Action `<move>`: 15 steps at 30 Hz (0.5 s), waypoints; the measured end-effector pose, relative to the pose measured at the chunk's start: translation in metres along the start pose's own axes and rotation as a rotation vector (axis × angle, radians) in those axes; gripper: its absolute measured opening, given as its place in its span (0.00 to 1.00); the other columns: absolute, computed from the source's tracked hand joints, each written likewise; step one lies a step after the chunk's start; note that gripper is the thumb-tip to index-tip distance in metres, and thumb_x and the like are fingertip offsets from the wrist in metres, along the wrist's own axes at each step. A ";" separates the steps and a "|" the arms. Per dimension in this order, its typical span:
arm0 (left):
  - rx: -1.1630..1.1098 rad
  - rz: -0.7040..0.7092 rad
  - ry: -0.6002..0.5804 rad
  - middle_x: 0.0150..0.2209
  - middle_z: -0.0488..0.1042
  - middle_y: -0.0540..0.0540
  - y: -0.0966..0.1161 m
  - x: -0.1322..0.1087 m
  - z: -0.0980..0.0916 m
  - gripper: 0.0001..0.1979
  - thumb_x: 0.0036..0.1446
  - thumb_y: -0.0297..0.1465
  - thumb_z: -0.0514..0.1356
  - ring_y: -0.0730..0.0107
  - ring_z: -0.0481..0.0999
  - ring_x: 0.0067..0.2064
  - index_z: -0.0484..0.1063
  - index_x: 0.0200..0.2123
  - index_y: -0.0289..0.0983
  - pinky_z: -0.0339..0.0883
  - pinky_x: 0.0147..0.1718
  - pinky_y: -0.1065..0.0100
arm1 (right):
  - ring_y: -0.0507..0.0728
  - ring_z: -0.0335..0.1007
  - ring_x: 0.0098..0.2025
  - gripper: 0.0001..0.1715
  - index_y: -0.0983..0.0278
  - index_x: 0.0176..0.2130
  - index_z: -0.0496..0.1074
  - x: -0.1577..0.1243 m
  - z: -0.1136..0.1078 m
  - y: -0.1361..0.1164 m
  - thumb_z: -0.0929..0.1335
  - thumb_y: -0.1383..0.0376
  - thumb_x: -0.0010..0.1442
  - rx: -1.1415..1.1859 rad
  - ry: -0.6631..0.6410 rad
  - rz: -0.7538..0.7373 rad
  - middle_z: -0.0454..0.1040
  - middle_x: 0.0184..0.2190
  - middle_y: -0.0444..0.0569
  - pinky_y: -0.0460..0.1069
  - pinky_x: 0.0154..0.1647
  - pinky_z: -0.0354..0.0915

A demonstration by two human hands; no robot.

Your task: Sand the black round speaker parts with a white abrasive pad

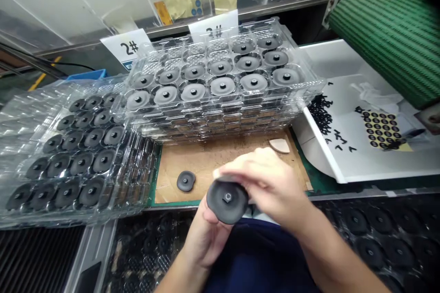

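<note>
The round matte-black disc (pixel 220 208) was snug in a two-handed grip, knob facing the wearer — left hand (pixel 212 240) under its lower-left edge, right hand (pixel 267 179) pinching the upper rim. A wavy-edged black disc (pixel 186 181) lay off left on flat brown cardboard (pixel 206 155).
</note>
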State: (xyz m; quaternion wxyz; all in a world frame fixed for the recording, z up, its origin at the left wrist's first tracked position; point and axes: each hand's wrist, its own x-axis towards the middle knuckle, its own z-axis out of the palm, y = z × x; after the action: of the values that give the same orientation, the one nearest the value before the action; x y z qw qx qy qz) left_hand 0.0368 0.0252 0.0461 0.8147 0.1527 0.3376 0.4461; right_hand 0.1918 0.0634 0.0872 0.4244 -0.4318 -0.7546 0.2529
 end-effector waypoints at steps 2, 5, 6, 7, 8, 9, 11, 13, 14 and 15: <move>-0.034 0.023 0.013 0.53 0.72 0.43 0.004 -0.003 -0.005 0.33 0.37 0.45 0.68 0.56 0.74 0.49 0.70 0.50 0.46 0.63 0.51 0.61 | 0.53 0.70 0.38 0.12 0.61 0.41 0.75 -0.010 0.004 0.023 0.63 0.70 0.62 -0.008 -0.023 0.220 0.78 0.37 0.45 0.50 0.39 0.61; -0.083 0.009 -0.001 0.55 0.70 0.45 0.011 -0.007 -0.010 0.31 0.36 0.43 0.70 0.59 0.76 0.46 0.72 0.48 0.48 0.66 0.49 0.64 | 0.56 0.72 0.39 0.11 0.61 0.39 0.76 -0.039 0.028 0.058 0.64 0.69 0.61 -0.042 -0.081 0.394 0.78 0.37 0.48 0.51 0.40 0.66; -0.101 0.005 -0.013 0.54 0.71 0.45 0.013 -0.007 -0.010 0.31 0.35 0.42 0.70 0.60 0.76 0.46 0.72 0.47 0.48 0.67 0.47 0.65 | 0.56 0.73 0.38 0.11 0.62 0.38 0.76 -0.049 0.039 0.067 0.64 0.69 0.60 -0.041 -0.105 0.409 0.79 0.35 0.49 0.51 0.39 0.67; -0.120 0.003 -0.027 0.53 0.73 0.45 0.015 -0.007 -0.010 0.31 0.34 0.42 0.70 0.60 0.77 0.45 0.73 0.47 0.47 0.68 0.46 0.66 | 0.56 0.74 0.36 0.11 0.62 0.36 0.77 -0.058 0.048 0.074 0.64 0.70 0.59 -0.034 -0.123 0.415 0.79 0.33 0.48 0.51 0.38 0.68; -0.136 0.003 -0.036 0.50 0.75 0.45 0.016 -0.007 -0.010 0.31 0.34 0.42 0.70 0.60 0.77 0.44 0.73 0.46 0.46 0.69 0.45 0.67 | 0.56 0.74 0.35 0.11 0.63 0.35 0.77 -0.065 0.055 0.077 0.65 0.70 0.58 -0.023 -0.137 0.425 0.79 0.32 0.48 0.51 0.37 0.69; -0.148 0.006 -0.041 0.48 0.76 0.45 0.016 -0.006 -0.010 0.31 0.33 0.42 0.71 0.61 0.78 0.43 0.74 0.45 0.45 0.69 0.44 0.67 | 0.56 0.75 0.34 0.11 0.63 0.35 0.77 -0.068 0.059 0.078 0.65 0.70 0.58 -0.011 -0.138 0.439 0.79 0.31 0.48 0.50 0.36 0.70; -0.155 0.019 -0.032 0.44 0.78 0.47 0.015 -0.005 -0.009 0.30 0.33 0.42 0.71 0.61 0.78 0.42 0.75 0.44 0.45 0.70 0.42 0.67 | 0.55 0.75 0.35 0.11 0.64 0.38 0.76 -0.064 0.056 0.066 0.64 0.69 0.60 0.007 -0.100 0.470 0.79 0.34 0.49 0.49 0.35 0.70; -0.141 0.031 -0.014 0.45 0.78 0.47 0.014 -0.004 -0.009 0.30 0.34 0.41 0.70 0.60 0.78 0.43 0.74 0.45 0.46 0.70 0.44 0.65 | 0.54 0.74 0.38 0.12 0.63 0.43 0.74 -0.047 0.041 0.040 0.63 0.66 0.62 0.021 0.006 0.482 0.78 0.40 0.50 0.47 0.35 0.70; -0.128 0.046 -0.005 0.46 0.77 0.47 0.013 -0.004 -0.008 0.31 0.34 0.41 0.70 0.59 0.77 0.45 0.73 0.46 0.46 0.70 0.46 0.64 | 0.54 0.74 0.39 0.12 0.62 0.45 0.73 -0.037 0.033 0.024 0.63 0.65 0.63 0.024 0.061 0.469 0.77 0.42 0.49 0.47 0.35 0.70; -0.111 0.062 0.007 0.48 0.76 0.46 0.013 -0.004 -0.008 0.32 0.36 0.41 0.70 0.57 0.75 0.48 0.72 0.48 0.45 0.68 0.48 0.63 | 0.54 0.73 0.40 0.11 0.61 0.45 0.73 -0.026 0.026 0.006 0.64 0.65 0.62 0.053 0.155 0.406 0.76 0.42 0.49 0.46 0.36 0.69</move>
State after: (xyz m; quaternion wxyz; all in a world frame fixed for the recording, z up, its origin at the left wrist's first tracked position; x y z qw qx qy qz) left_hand 0.0219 0.0285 0.0494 0.8064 0.1161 0.3105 0.4897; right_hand 0.1793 0.0433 0.0583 0.4327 -0.5818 -0.6103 0.3191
